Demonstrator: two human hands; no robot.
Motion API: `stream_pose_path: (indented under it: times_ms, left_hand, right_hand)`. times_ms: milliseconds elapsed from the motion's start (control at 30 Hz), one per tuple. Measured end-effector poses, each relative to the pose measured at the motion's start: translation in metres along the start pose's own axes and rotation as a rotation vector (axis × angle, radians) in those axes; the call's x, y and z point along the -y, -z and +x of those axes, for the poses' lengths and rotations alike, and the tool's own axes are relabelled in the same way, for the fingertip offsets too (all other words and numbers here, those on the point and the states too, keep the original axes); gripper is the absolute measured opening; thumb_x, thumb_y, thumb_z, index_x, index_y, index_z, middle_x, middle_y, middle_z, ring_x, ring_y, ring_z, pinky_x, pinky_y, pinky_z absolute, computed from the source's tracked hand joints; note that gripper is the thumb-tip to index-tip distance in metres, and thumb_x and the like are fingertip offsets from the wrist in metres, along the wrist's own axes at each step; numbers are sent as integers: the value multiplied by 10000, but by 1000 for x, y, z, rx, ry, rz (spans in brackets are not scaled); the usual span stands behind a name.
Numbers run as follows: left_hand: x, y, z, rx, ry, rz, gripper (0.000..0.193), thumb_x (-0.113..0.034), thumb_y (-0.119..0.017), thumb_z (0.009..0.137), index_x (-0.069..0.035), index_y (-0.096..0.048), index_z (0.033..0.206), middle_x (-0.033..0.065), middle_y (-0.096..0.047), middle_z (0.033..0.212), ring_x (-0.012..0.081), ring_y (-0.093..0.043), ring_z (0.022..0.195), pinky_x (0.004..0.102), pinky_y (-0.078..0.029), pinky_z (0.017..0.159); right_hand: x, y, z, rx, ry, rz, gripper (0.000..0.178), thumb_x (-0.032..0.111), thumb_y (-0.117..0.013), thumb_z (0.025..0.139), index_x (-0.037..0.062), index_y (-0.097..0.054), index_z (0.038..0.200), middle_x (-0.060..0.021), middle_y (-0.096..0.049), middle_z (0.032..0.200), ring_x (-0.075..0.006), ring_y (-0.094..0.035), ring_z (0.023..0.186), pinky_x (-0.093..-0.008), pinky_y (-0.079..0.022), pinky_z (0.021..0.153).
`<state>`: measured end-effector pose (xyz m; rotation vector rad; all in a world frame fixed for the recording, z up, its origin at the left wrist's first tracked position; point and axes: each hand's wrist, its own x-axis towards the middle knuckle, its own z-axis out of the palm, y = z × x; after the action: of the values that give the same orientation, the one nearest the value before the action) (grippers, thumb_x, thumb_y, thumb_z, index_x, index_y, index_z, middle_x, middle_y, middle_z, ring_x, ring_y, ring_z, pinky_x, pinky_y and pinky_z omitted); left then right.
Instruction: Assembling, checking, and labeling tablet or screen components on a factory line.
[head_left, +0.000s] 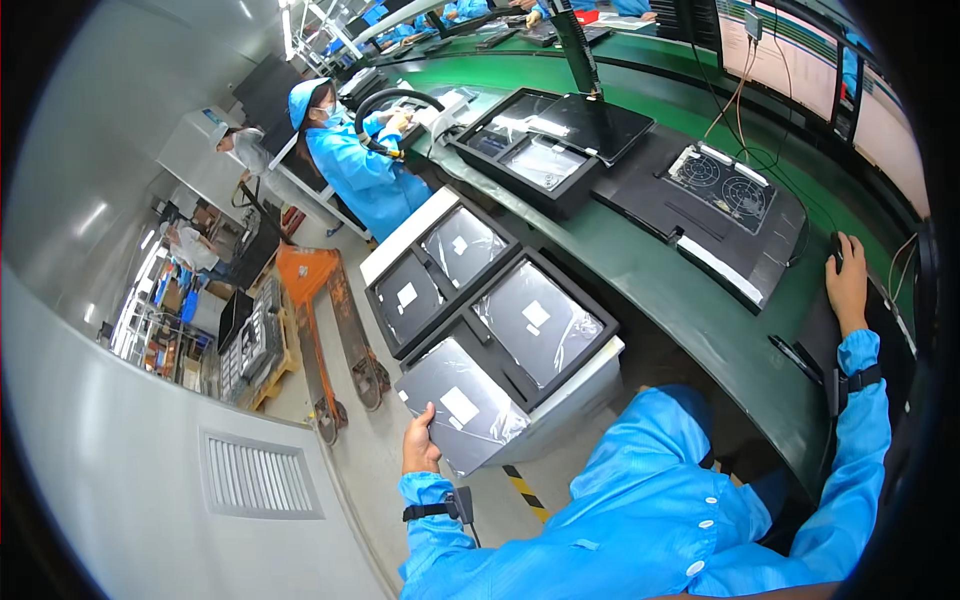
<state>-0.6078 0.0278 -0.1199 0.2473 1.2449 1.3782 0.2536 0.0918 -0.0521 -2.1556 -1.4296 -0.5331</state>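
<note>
One hand only, the left hand [420, 447], grips the bagged laptop [462, 412] by its near edge over the floor, beside the tray [600, 322], so it may slip out, while the right hand [847, 283] lies curled on a mouse [836, 251].

A flat dark laptop in a clear plastic bag [465, 415], marked with a white label, is gripped at its near edge by the left hand [420, 447]. A black mouse [836, 250] is covered by the right hand [847, 285].
</note>
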Motion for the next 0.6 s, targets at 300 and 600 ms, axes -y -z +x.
stream_pose_path:
  times_ms: [300,600]
  left_hand:
    - [-17,-20,25,-54,170,73,353,-210,-675,991,12,-621,1259,190,-706,1189,348,-693,1099,513,-563,972]
    - [-12,-66,33,-209,-194,510,412,-98,-746,899,29,-609,1266,152,-695,1215,292,-676,1057,427,-517,961]
  right_hand:
    - [38,18,3,10,-15,67,480,150,-631,938,51,-558,1402,-232,-510,1440,-428,-523,1310,-461,-438,1105]
    - [-24,17,-9,-46,-32,48,478,142,-627,924,43,-574,1388,-237,-500,1450,-432,-516,1317,-462,-429,1118]
